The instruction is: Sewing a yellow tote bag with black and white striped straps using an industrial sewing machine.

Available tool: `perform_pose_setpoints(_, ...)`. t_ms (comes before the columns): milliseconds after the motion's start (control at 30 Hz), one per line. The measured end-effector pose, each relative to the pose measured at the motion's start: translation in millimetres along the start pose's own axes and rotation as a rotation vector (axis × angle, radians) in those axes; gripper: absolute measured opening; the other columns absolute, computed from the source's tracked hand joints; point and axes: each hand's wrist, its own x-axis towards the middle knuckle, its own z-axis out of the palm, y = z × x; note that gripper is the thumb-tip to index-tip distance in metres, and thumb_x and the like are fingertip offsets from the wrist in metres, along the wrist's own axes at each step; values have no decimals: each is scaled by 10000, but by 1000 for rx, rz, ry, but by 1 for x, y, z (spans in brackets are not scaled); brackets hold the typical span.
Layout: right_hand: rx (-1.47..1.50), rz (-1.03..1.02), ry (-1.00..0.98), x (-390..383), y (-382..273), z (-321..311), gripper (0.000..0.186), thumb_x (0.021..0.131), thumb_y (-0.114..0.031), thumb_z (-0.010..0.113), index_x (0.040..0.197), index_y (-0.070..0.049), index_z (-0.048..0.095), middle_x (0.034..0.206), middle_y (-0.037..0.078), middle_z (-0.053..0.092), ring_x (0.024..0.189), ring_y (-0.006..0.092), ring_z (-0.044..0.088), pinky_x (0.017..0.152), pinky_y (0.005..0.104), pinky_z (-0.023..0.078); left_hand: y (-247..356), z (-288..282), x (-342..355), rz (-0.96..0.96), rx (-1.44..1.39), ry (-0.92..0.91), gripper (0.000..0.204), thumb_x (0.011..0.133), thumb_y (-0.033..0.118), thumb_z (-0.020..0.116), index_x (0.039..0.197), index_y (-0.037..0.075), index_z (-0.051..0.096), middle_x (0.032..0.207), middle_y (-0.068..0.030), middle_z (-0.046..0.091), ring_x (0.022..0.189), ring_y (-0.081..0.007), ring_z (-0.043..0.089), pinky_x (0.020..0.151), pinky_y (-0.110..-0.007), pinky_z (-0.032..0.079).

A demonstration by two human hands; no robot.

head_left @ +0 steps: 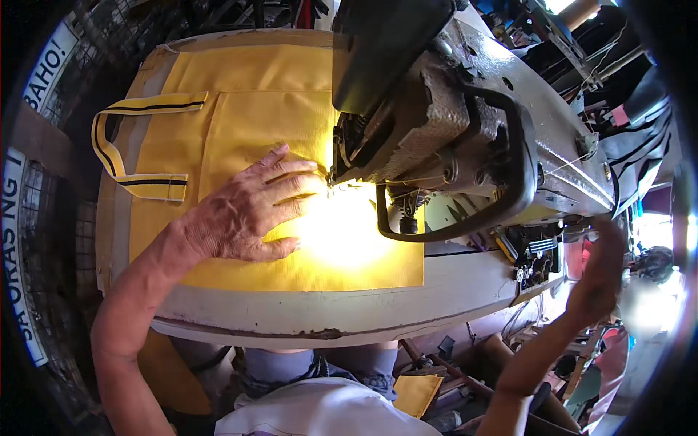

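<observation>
A large yellow sheet of vinyl-like material point(174, 240) lies under the head of a brown sewing machine point(407, 138). My left hand point(254, 203) rests on it palm down with fingers spread, fingertips close to the needle area point(331, 185). A yellow strap with a black stripe point(109, 149) forms a handle loop at the sheet's left side. Bright lamp light washes out the material right of my fingers. My right hand point(598, 280) is raised at the right end of the machine; its fingers are dark and blurred, so whether it grips anything cannot be made out.
The pale worktable point(363, 312) has a worn, chipped front edge. Scissors point(459, 211) and small metal parts point(538, 254) lie right of the sheet, beneath the machine arm. A yellow piece point(418, 392) lies below the table among clutter. Wire mesh point(58, 240) stands at the left.
</observation>
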Motion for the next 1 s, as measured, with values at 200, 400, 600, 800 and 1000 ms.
perform_pose_setpoints(200,-302,213,-96,130,198,14,323,1016,-107,492,1299,-39,632,1176,189,686,1071,313,675,934,355,509,0,-1,1,-43,17,-32,473,793,265,720,1193,28,635,1293,-131,575,1306,-308,503,1184,-552,306)
perform_pose_setpoints(400,-390,31,-422,136,305,48,439,953,7,541,1385,-70,561,1134,213,682,999,333,680,855,348,539,1,-2,2,-84,-30,-38,494,785,262,742,1210,35,630,1316,-127,569,1317,-298,501,1195,-545,291)
perform_pose_setpoints(600,-324,39,-378,96,318,21,383,993,-203,548,1350,-68,579,1065,169,700,942,296,674,817,359,518,0,-4,3,-120,-82,-7,491,781,259,753,1212,57,634,1308,-109,576,1314,-284,503,1203,-536,281)
perform_pose_setpoints(800,-404,301,275,-102,286,80,380,1071,-240,439,1333,-14,595,1251,171,649,1143,290,618,983,384,490,-2,-2,2,-70,-30,-55,506,767,246,749,1218,49,630,1301,-117,581,1314,-294,502,1202,-539,283)
perform_pose_setpoints(1000,-68,174,102,24,298,-2,455,970,-93,501,1422,-40,501,1242,190,628,1126,306,637,962,410,510,-2,-3,1,-71,-37,-27,530,765,241,750,1233,33,616,1309,-126,578,1318,-297,498,1206,-540,274)
